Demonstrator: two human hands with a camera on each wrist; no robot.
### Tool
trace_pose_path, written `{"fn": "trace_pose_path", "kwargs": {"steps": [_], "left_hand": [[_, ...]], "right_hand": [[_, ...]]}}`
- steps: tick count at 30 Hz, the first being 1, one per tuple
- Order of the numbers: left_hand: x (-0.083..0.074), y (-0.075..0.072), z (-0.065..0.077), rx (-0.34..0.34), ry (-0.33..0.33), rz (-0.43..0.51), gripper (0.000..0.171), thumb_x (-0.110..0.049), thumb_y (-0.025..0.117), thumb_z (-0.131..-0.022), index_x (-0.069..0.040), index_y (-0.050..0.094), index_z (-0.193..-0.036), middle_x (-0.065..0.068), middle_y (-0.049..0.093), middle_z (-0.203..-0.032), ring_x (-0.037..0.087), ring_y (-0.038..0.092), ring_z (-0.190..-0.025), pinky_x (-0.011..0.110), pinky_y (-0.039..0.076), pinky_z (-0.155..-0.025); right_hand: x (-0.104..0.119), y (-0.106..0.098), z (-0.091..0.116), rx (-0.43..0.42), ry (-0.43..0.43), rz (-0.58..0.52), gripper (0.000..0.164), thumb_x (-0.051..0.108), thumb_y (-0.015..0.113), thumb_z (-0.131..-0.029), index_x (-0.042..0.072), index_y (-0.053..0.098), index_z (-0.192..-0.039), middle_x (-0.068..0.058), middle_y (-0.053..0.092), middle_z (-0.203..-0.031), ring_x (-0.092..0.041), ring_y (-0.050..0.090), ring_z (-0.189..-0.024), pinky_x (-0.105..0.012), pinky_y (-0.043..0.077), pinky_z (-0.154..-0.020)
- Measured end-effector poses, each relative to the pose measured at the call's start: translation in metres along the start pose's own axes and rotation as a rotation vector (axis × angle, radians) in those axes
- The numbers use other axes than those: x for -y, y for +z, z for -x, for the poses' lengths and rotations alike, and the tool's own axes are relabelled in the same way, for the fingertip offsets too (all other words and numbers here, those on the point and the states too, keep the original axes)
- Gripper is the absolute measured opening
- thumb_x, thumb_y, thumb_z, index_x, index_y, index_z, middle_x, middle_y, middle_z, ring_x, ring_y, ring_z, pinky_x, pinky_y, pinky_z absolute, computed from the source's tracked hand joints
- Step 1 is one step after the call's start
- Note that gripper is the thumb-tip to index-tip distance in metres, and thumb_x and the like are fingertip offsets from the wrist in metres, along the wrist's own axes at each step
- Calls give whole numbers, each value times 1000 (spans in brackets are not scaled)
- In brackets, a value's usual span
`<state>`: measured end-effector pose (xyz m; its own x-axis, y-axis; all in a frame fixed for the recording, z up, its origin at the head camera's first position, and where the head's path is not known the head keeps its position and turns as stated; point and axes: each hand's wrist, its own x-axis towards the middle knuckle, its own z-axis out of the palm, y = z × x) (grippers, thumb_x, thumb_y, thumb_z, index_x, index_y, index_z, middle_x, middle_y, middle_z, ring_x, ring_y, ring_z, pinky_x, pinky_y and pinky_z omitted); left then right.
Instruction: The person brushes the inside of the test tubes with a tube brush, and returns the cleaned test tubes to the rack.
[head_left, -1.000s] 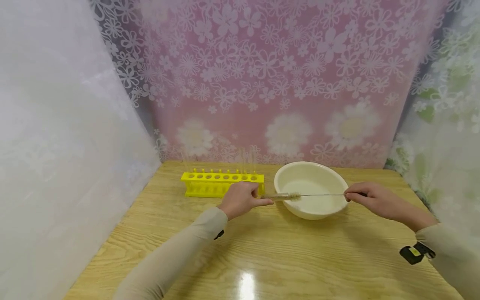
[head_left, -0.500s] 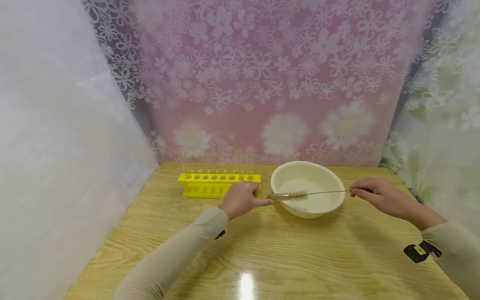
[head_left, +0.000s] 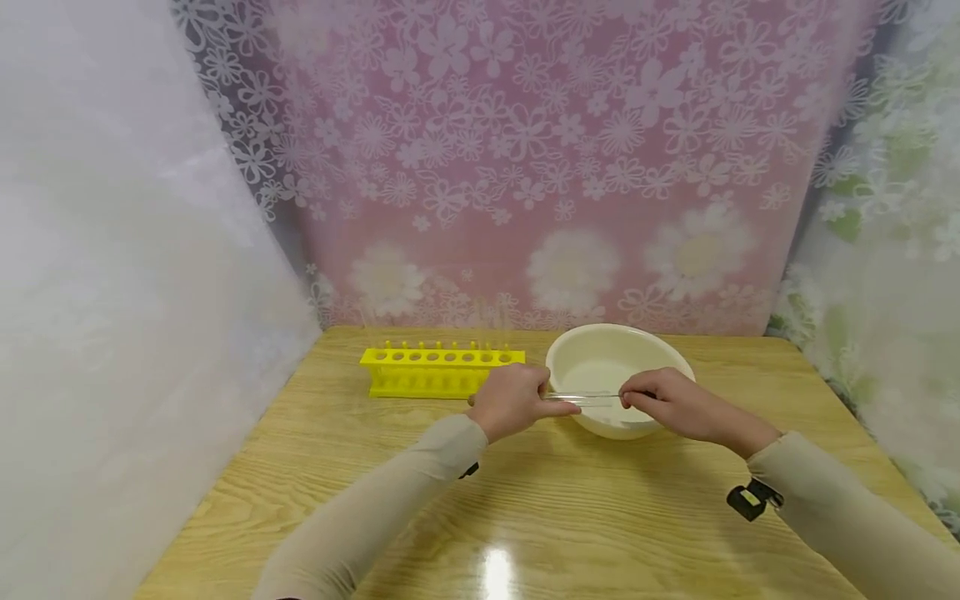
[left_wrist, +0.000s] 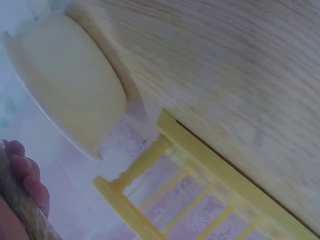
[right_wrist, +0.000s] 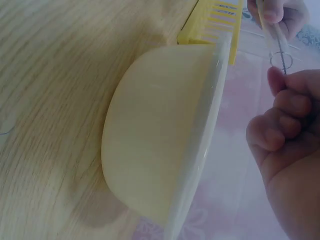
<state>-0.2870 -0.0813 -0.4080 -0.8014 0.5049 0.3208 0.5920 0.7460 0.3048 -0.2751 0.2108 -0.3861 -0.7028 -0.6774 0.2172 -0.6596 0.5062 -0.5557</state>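
My left hand (head_left: 513,402) grips a clear glass test tube (head_left: 577,399), its open end pointing right over the near side of the bowl. Inside the glass sits a test tube brush, its bristles (left_wrist: 22,202) showing by the fingers in the left wrist view. Thumb and fingers of my right hand (head_left: 671,406) pinch the brush's thin wire (right_wrist: 284,62) just outside the tube's mouth. The cream bowl (head_left: 621,333) stands beneath the tube. Behind the left hand is a yellow test tube rack (head_left: 431,357).
Clear tubes (head_left: 504,321) stand upright at both ends of the rack. A wooden table (head_left: 570,517) spreads toward me. Flowered curtains (head_left: 465,167) enclose the back and sides.
My right hand has moved first slightly right, then well left, and the brush has gone deeper into the test tube. My left hand, still holding the tube, has shifted a little right.
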Motion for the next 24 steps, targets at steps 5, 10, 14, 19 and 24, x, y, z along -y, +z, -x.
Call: {"fn": "trace_pose_path", "kwargs": {"steps": [5, 10, 14, 19, 24], "left_hand": [[3, 2, 2, -17, 14, 2, 50, -64, 74, -81, -22, 51, -68, -9, 51, -57, 7, 44, -46, 22, 33, -43], [7, 4, 4, -41, 48, -4, 51, -69, 70, -82, -22, 51, -70, -11, 51, -58, 5, 45, -46, 20, 34, -43], [7, 3, 2, -41, 46, -14, 50, -68, 70, -82, -23, 52, -69, -12, 52, -59, 4, 45, -47, 20, 35, -44], [11, 2, 1, -42, 63, 6, 49, -66, 71, -83, -22, 53, -68, -11, 53, -59, 5, 45, -47, 21, 35, -43], [32, 0, 12, -47, -9, -14, 53, -68, 70, -82, -22, 50, -65, -9, 47, -55, 7, 39, -45, 22, 31, -44]], "right_hand": [[0, 2, -3, 15, -55, 10, 20, 10, 54, -105, 14, 73, -99, 3, 70, -89, -1, 47, -64, -26, 41, -58], [-3, 0, 0, 7, -88, 8, 21, 8, 54, -104, 16, 73, -99, 4, 70, -92, -1, 50, -68, -25, 41, -60], [-1, -3, 3, 6, -83, 1, 19, 6, 54, -104, 14, 72, -99, 2, 70, -94, -5, 52, -69, -25, 41, -61], [-4, -11, 9, 7, -42, -8, 18, 8, 53, -105, 12, 70, -101, 0, 69, -94, -10, 53, -69, -26, 42, -61], [-18, -32, 34, -61, 16, 45, 18, 5, 54, -104, 8, 71, -105, -2, 70, -95, -2, 54, -72, -25, 44, -62]]}}
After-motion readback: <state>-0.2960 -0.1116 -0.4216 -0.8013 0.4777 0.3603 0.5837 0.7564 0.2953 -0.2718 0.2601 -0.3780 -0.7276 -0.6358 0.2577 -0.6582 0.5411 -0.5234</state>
